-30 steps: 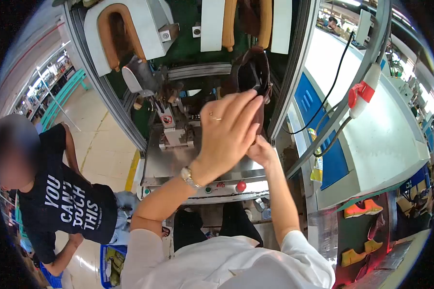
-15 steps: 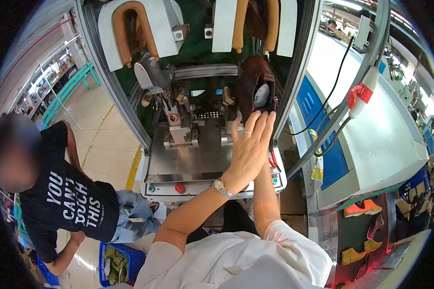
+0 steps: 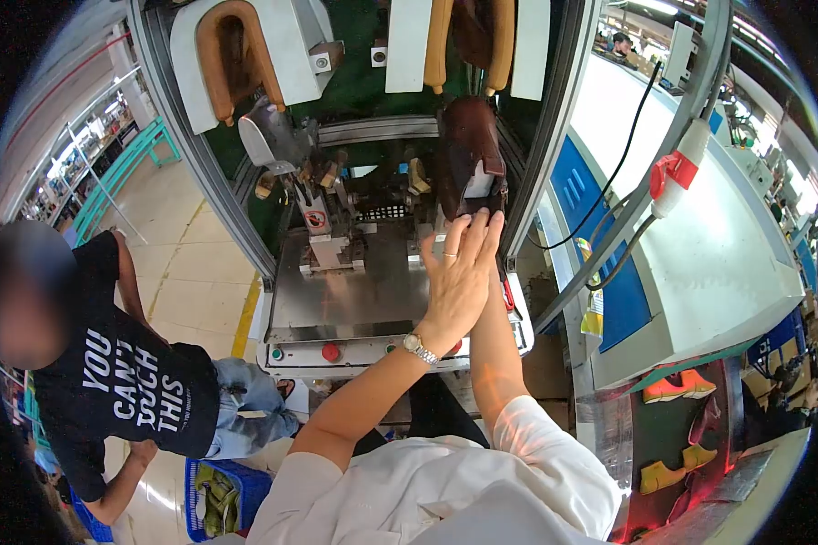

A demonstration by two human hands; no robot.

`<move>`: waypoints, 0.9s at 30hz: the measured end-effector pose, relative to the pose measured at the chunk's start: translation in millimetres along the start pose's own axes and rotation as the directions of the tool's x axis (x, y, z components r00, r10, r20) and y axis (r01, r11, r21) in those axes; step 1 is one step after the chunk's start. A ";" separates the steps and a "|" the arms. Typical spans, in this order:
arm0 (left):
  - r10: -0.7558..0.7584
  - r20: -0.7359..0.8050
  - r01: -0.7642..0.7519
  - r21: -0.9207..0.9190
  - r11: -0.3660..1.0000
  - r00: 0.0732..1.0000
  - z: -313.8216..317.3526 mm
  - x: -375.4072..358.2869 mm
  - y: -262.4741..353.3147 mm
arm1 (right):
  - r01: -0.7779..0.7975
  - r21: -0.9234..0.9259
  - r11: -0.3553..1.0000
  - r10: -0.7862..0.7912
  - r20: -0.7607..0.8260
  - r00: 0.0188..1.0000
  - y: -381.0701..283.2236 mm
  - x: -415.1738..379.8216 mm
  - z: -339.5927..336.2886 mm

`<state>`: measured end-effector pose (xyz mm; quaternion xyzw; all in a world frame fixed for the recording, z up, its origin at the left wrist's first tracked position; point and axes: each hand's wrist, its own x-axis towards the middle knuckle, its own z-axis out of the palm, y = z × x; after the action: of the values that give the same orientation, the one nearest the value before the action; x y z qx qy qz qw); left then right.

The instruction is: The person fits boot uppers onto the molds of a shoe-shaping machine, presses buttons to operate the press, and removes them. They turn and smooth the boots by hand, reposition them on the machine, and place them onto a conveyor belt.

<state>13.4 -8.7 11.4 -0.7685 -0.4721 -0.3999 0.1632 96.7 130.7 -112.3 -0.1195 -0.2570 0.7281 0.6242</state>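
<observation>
Here my left hand (image 3: 457, 277) reaches up flat, fingers spread, fingertips touching the brown boot (image 3: 468, 154) mounted upright in the machine (image 3: 354, 291). My right hand is hidden behind it; I cannot tell its grip.

A dark brown leather boot upper (image 3: 468, 156) is sitting upright on the right station of a steel-topped machine (image 3: 350, 295). The left hand (image 3: 457, 277) is reaching up just below it, fingertips touching its lower edge. A seated person in a black printed T-shirt (image 3: 127, 386) is crouching left of the machine.
</observation>
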 end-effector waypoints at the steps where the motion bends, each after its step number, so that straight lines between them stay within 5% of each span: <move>1: -0.005 -0.001 0.005 -0.007 1.000 1.000 0.3 1.5 0.4 | -0.007 0.006 1.000 0.007 0.001 1.000 -0.7 1.9 -0.7; 19: 0.002 0.013 -0.003 0.038 0.999 1.000 4.2 3.2 1.7 | -0.056 0.014 0.998 0.057 -0.022 0.998 -2.8 5.2 -10.5; 27: 0.004 -0.003 -0.004 -0.110 0.994 1.000 -2.3 2.6 2.0 | -0.126 -0.021 0.992 0.126 -0.022 0.992 -14.3 11.3 -6.0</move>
<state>14.7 -9.6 15.1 -0.7766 -0.4477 -0.4261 0.1220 109.6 144.3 -108.2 -0.1498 -0.2506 0.7618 0.5783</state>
